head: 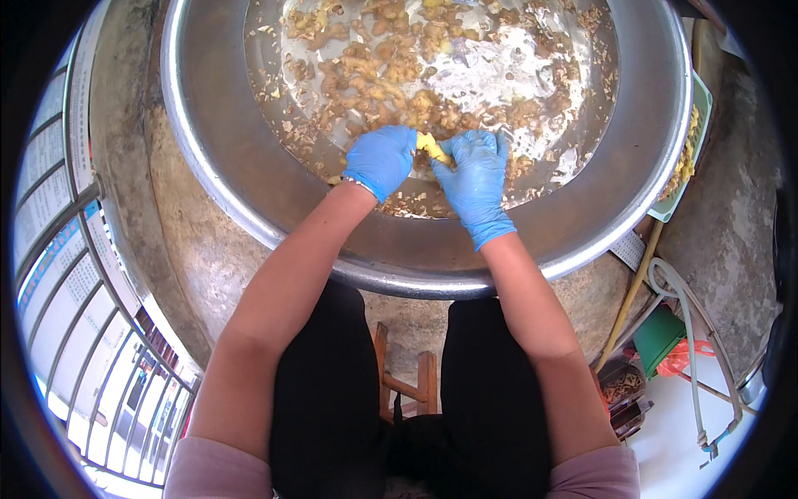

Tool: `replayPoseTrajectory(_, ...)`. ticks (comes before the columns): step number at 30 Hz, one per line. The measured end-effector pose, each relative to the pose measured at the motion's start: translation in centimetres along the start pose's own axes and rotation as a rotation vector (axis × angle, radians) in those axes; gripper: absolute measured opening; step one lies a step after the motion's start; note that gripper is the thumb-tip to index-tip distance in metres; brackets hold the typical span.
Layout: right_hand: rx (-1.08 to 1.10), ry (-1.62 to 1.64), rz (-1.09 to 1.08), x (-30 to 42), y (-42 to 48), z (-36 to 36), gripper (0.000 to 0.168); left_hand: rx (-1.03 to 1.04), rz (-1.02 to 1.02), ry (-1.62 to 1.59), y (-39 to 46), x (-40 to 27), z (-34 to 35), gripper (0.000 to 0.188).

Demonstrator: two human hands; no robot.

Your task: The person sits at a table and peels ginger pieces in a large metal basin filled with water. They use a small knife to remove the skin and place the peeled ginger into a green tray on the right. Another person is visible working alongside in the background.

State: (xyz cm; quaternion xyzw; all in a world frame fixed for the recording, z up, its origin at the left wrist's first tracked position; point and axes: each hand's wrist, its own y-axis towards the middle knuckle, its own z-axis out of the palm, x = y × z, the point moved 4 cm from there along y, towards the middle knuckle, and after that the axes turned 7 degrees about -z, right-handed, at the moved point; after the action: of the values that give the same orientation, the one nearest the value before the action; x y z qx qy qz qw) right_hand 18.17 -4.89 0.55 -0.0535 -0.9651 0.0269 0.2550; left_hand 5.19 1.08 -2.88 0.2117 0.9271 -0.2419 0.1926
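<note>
A pale yellow piece of ginger root [430, 147] spans the gap between my two blue-gloved hands, just over the water. My left hand [381, 161] grips its left end, back of the hand upward. The fingers of my right hand [475, 174] close around the right end, with the thumb below it. Beneath them, a wide metal basin [212, 125] holds water with many brown ginger roots [368, 81] and floating flakes of skin. Glare on the water hides part of the bottom. Whether a small tool sits inside my left fist cannot be seen.
Right of the basin, a green plastic basket [703, 118] holds yellow ginger pieces. A bamboo pole [636, 287], a looped hose [679, 293] and a green bucket [659, 337] are at the right. Metal railings [93, 262] run along the left. A wooden stool [405, 387] shows between my legs.
</note>
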Motion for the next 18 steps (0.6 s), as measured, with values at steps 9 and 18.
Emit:
replayPoseTrajectory(9, -0.004, 0.162, 0.072, -0.9, 0.4, -0.5, 0.019, -0.035, -0.381, -0.181, 0.5, 4.6, 0.4, 0.019)
replayPoseTrajectory(18, 0.019, 0.097, 0.182, -3.9, -0.9, -5.5, 0.016, 0.317, -0.235, 0.269, 0.0, 1.2, -1.9, 0.024)
